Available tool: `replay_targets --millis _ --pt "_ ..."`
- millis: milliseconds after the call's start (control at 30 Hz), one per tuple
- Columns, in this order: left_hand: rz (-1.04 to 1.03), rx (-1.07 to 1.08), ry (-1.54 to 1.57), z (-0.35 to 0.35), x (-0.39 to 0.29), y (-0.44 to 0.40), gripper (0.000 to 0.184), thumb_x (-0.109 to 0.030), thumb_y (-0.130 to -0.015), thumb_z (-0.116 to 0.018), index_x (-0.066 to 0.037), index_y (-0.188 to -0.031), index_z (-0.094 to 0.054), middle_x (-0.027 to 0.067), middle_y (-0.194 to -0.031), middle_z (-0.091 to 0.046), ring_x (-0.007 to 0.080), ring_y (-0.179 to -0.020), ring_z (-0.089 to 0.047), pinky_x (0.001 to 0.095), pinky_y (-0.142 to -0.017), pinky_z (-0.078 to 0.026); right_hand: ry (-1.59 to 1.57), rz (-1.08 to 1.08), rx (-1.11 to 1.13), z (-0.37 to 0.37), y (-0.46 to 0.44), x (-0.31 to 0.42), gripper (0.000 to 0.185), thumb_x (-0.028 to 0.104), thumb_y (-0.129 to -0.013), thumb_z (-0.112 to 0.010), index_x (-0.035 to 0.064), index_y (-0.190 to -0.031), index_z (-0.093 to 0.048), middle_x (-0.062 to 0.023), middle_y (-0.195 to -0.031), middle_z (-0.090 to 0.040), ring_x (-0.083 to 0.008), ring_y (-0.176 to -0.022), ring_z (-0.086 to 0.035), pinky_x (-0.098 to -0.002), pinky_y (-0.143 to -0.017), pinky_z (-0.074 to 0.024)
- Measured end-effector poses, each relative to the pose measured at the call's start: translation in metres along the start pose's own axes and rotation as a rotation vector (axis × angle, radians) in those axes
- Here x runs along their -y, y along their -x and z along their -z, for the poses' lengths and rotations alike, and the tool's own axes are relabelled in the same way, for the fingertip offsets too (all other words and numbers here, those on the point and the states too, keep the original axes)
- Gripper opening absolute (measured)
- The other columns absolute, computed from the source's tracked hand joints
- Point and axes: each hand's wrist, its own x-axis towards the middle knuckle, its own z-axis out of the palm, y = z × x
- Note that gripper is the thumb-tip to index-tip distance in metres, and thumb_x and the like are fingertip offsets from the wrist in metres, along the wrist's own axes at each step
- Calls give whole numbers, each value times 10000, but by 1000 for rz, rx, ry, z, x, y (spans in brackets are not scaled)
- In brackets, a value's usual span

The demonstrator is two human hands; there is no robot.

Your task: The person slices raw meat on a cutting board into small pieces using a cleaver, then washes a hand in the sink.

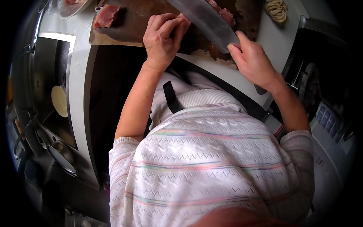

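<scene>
My right hand (253, 62) is closed around the handle of a wide cleaver (206, 22), whose blade slants up and left over a dark, worn cutting board (132, 22). Beside the blade, my left hand (164, 36) has its fingers curled onto a bit of pink meat, mostly hidden under the fingertips. More meat (225, 16) lies on the far side of the blade. A separate piece of raw meat (107, 16) rests at the board's left end.
A white plate (77, 9) with meat stands at the upper left. A coiled, rope-like bundle (276, 10) lies on the counter (281, 38) right of the board. At the left is a sink (56, 90) holding a cream-coloured bowl (59, 101).
</scene>
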Motion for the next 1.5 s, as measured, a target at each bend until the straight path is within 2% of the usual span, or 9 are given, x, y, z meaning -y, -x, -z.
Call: replay_targets --millis 167,267,367,467,733,867,967,1067,1500 --pt "5 16 -16 1 0 1 164 -85 -698 -765 -102 -838 -680 21 -823 -627 205 -730 -576 295 -617 -484 70 -111 83 10 13 5 241 86 -905 -521 -95 -1052 -461 -202 -642 -547 -294 -536 -538 -368 -520 -414" --pt "-1 15 -23 0 0 0 170 -81 -697 -764 -102 -842 -677 25 -823 -626 208 -729 -577 294 -614 -484 125 -118 105 16 32 2 168 112 -910 -490 -31 -874 -408 -252 -641 -552 -442 -628 -556 -479 -558 -417" --pt "-12 13 -21 -1 0 0 172 -76 -693 -764 -101 -837 -673 28 -822 -626 210 -724 -579 292 -610 -483 143 -96 141 20 32 0 246 98 -909 -506 -97 -1043 -439 -234 -668 -554 -373 -607 -576 -399 -550 -422" --pt "15 54 -9 2 -3 -1 153 -61 -716 -752 -79 -854 -688 47 -851 -643 208 -743 -597 286 -637 -491 117 -87 158 13 -1 15 216 99 -905 -509 -84 -990 -431 -242 -681 -553 -395 -636 -576 -426 -556 -422" --pt "42 83 -17 4 -5 -2 130 -52 -744 -736 -74 -865 -696 56 -877 -648 196 -764 -617 286 -652 -507 351 291 -62 -18 -61 13 156 100 -907 -474 -48 -921 -428 -232 -730 -578 -432 -702 -558 -473 -671 -436" --pt "55 62 9 4 -4 1 119 -49 -757 -730 -73 -869 -696 58 -877 -642 188 -763 -620 282 -650 -511 129 16 117 7 -22 2 175 103 -911 -495 -46 -869 -412 -207 -635 -539 -386 -573 -534 -426 -552 -417" --pt "64 47 16 3 -4 3 126 -44 -757 -730 -73 -875 -695 60 -875 -636 188 -762 -620 280 -648 -511 94 -36 133 15 -8 5 192 122 -907 -497 -38 -841 -413 -232 -652 -566 -415 -628 -565 -467 -567 -430" --pt "54 50 13 4 0 2 141 -42 -754 -732 -76 -886 -697 63 -874 -632 189 -759 -619 279 -647 -511 71 46 31 15 -9 9 170 96 -897 -502 -32 -834 -409 -224 -609 -546 -412 -591 -554 -455 -538 -422" --pt "50 80 26 4 -1 2 165 -30 -747 -729 -68 -904 -696 69 -883 -638 188 -758 -617 282 -649 -510 70 -43 174 26 17 5 207 105 -900 -492 -52 -807 -394 -261 -652 -545 -446 -640 -554 -471 -557 -415"
